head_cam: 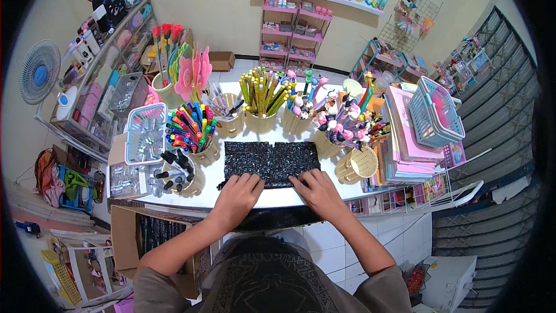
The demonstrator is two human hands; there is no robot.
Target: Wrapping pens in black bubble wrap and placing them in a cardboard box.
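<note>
A flat dark sheet of black bubble wrap [271, 161] lies on the white tabletop [269, 202] in front of me, with a small notch in its far edge. My left hand [241, 191] grips its near left part with curled fingers. At the near right corner, my right hand [317, 187] holds the edge between thumb and fingers. The fingertips are partly hidden under both hands. Woven cups surround the sheet: one with colourful markers [191, 126], one with black-capped pens [177, 174], one with pencils [263, 91], and one with animal-topped pens [341, 121].
An unfilled woven cup [356, 165] stands right of the sheet. Stacked books [412, 130] carry a blue basket [436, 113]. Another basket [147, 134] is at the left. Below the table edge, an open cardboard box [126, 239] holds black material. Shelves [295, 32] line the back wall.
</note>
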